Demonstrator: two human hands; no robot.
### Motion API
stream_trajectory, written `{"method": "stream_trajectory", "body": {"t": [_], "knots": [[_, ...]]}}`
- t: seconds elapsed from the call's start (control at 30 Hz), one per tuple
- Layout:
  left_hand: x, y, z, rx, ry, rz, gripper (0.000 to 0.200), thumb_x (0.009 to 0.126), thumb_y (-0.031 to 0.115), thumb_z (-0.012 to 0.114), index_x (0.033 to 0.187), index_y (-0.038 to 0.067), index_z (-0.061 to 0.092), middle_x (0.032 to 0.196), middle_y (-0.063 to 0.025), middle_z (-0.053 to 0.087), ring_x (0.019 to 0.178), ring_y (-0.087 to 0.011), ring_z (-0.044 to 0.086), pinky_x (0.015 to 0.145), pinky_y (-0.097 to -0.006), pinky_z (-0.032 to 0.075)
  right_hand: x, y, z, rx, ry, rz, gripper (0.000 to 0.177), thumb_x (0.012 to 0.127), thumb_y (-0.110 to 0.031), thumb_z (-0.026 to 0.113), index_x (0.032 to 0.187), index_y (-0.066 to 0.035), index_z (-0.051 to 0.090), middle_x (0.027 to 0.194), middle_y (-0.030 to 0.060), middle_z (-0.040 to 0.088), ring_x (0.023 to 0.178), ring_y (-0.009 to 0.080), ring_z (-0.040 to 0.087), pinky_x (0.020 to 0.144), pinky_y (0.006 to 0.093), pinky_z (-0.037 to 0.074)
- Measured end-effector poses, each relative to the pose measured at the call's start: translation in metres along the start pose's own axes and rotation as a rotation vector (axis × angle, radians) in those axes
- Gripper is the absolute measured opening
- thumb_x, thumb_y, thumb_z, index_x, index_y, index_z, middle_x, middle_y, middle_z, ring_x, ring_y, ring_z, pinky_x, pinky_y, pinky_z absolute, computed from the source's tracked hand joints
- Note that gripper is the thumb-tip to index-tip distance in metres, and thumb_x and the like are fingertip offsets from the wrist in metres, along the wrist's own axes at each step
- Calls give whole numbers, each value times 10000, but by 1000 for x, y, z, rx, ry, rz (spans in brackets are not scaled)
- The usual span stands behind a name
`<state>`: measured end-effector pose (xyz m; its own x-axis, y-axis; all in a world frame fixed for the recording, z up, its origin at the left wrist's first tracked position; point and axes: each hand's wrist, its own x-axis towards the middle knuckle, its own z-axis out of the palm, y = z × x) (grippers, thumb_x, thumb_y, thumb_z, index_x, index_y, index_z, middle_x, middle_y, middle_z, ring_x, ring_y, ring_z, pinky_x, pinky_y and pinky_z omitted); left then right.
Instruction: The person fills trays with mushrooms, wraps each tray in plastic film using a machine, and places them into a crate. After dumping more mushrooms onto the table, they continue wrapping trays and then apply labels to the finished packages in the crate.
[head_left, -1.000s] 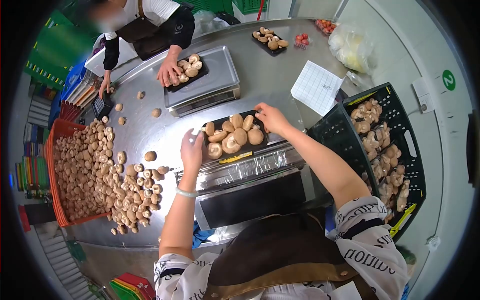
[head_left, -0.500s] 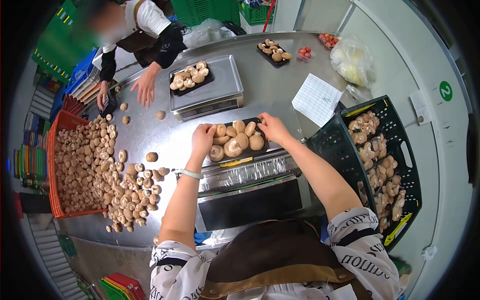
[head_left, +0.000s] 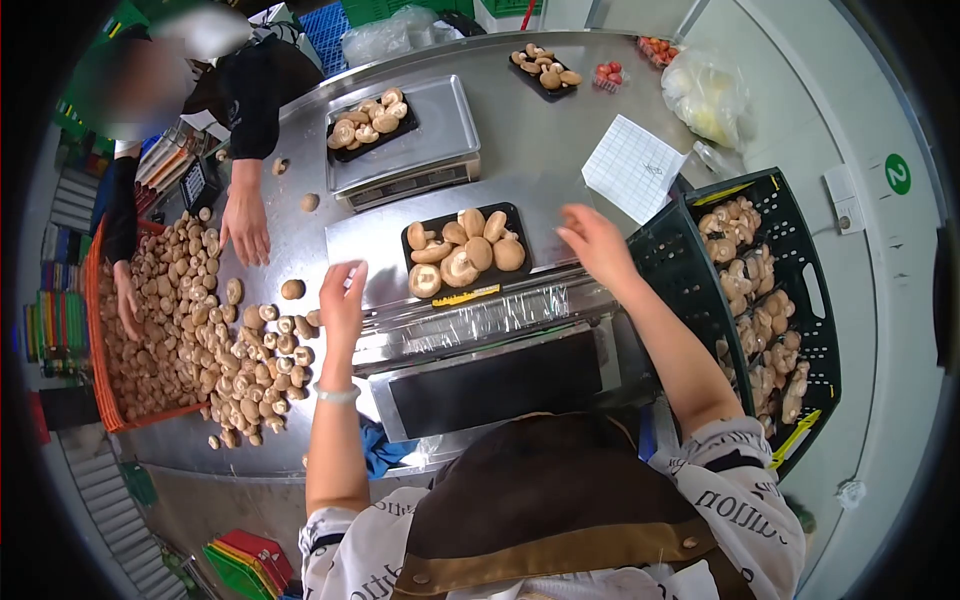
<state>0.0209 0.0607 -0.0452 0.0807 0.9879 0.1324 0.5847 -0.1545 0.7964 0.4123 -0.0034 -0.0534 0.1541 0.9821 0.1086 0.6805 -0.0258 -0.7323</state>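
Observation:
A black tray of mushrooms (head_left: 464, 254) rests on the steel plate of the wrapping machine (head_left: 490, 345), just behind the stretched cling film (head_left: 470, 322). My left hand (head_left: 342, 296) hovers open to the tray's left, apart from it, close to the loose mushrooms. My right hand (head_left: 598, 243) hovers open to the tray's right, near the rim of the black crate (head_left: 690, 262). Neither hand holds anything.
A scale (head_left: 405, 150) with another mushroom tray stands behind. Loose mushrooms (head_left: 240, 350) spill from an orange crate (head_left: 95, 330) at left, where another person's hands (head_left: 245, 225) reach. A paper sheet (head_left: 632, 170), a third tray (head_left: 545, 72) and a plastic bag (head_left: 705, 95) lie farther back.
Both my hands let go of the mushroom tray and moved apart to either side. The other person's hand moved from near the scale to the loose mushrooms.

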Motion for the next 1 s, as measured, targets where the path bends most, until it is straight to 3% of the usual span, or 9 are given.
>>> {"method": "stream_trajectory", "body": {"t": [0.07, 0.2, 0.33, 0.47, 0.6, 0.7, 0.83, 0.9, 1.0], "knots": [[-36, -21, -22, 196, 92, -77, 171, 828, 146, 699, 827, -24, 680, 685, -121, 616, 617, -250, 571, 582, -348, 454, -31, -1, -15, -147, 31, 19, 280, 816, -283, 690, 958, -45, 650, 844, 111, 609, 849, 305, 576, 763, 412, 450], [-92, -27, -1, 423, 58, -62, 218, 748, 210, 753, 712, 6, 690, 702, -112, 612, 712, -322, 557, 668, -437, 436, -85, -12, 4, -467, -7, 121, 325, 771, -382, 717, 723, -61, 695, 806, 83, 599, 847, 276, 547, 813, 409, 394], [-94, -12, 38, 402, 80, -35, 208, 775, 221, 725, 720, 26, 677, 726, -104, 598, 761, -320, 543, 700, -425, 409, -86, 0, 49, -364, 22, 51, 279, 816, -323, 684, 745, -54, 664, 814, 95, 611, 850, 286, 574, 792, 399, 405], [-68, -12, -14, -405, -406, -402, 256, 912, 222, 590, 726, 47, 569, 665, -67, 566, 622, -148, 500, 641, -291, 430, -79, 3, -4, 486, -374, 288, 220, 931, -189, 545, 786, -25, 572, 708, 36, 556, 630, 206, 510, 586, 300, 393], [-30, 59, -73, -867, -574, -423, 214, 957, 201, 533, 791, 67, 511, 705, -53, 582, 664, -171, 550, 671, -277, 442, -63, -37, -52, 1408, -333, 290, 220, 966, -206, 510, 810, -55, 473, 705, 81, 522, 610, 169, 445, 568, 276, 353], [12, 80, -57, -1238, -326, -218, 185, 977, 191, 503, 839, 71, 480, 830, -98, 612, 945, -244, 611, 867, -355, 452, -15, -66, -48, 1632, -61, 12, 182, 986, -165, 460, 846, -49, 473, 833, 147, 597, 855, 246, 570, 846, 344, 436], [74, 41, 30, -941, -116, 5, 177, 990, 209, 482, 880, 70, 475, 1023, -131, 647, 1106, -283, 578, 1001, -366, 390, 61, -55, 11, 811, 146, 2, 156, 998, -138, 431, 930, -25, 513, 1119, 142, 656, 1132, 239, 568, 1024, 340, 372], [83, 3, 67, -484, -155, 14, 173, 993, 196, 468, 902, 49, 477, 979, -127, 656, 974, -253, 602, 903, -337, 433, 85, -8, 62, 325, 125, -56, 184, 985, -201, 475, 980, -18, 498, 967, 174, 660, 921, 320, 631, 783, 383, 483], [73, -3, 85, -103, -297, -48, 156, 992, 179, 465, 948, 30, 469, 833, -133, 624, 764, -214, 565, 727, -330, 465, 84, -2, 77, 79, -204, 50, 206, 968, -230, 506, 982, -24, 493, 888, 205, 636, 847, 365, 618, 710, 402, 475]]}}
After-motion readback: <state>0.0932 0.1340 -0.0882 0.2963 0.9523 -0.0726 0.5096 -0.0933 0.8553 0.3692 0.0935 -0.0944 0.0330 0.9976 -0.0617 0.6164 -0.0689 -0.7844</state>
